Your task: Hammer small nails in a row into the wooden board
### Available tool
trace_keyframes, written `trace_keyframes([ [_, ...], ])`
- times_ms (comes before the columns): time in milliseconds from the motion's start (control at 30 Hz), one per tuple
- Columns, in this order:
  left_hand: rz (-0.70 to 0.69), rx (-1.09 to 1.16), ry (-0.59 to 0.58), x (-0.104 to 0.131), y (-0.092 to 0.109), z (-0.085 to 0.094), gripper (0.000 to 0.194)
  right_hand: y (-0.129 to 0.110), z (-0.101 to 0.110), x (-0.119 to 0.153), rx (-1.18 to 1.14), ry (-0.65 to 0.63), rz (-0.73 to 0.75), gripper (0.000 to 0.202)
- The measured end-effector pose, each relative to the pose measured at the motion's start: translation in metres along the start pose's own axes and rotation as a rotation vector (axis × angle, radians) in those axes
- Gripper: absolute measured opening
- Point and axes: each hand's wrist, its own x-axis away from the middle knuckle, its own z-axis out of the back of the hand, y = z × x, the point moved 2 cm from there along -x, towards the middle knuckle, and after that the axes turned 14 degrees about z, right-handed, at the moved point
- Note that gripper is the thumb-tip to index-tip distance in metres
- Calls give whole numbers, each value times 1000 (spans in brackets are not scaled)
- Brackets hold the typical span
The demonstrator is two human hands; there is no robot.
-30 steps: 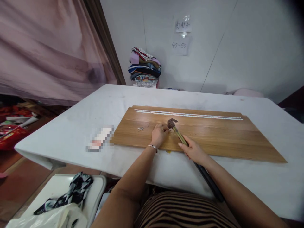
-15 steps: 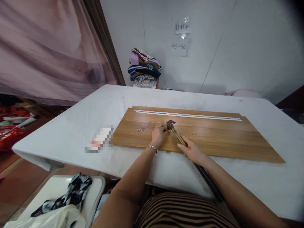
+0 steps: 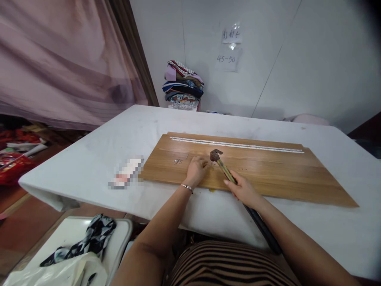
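Note:
A wooden board (image 3: 268,171) lies flat on a white-covered table. My right hand (image 3: 242,186) is wrapped round the handle of a claw hammer (image 3: 225,171). The hammer's rusty head is over the board, just right of my left hand, and its black grip reaches back under my right forearm. My left hand (image 3: 197,170), with a bracelet at the wrist, rests on the board with its fingers loosely bent and no held thing showing. A small pile of nails (image 3: 177,161) lies to its left. A row of small dark marks or nail heads (image 3: 238,169) runs right of the hammer.
Two thin white strips (image 3: 238,145) lie along the board's far side. A blurred-out item (image 3: 127,171) is on the table (image 3: 98,159) to the left. Folded cloths (image 3: 183,85) are stacked by the wall. A white stool (image 3: 70,228) with patterned fabric stands lower left.
My left hand has drawn back slightly to the left, away from the hammer head, and its fingers have loosened. The hammer stays in my right hand, nearly still. The view has shifted slightly.

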Motion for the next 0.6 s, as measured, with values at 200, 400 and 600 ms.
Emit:
trace_keyframes([
  [200, -67, -163, 36, 11, 1, 2, 18, 6, -4, -2, 58, -16, 5, 54],
  [400, -130, -218, 34, 14, 1, -4, 27, 8, -4, -3, 61, -13, 16, 53],
  [600, -148, -276, 30, 14, 0, -6, 30, 7, -5, -4, 67, -18, 17, 53],
])
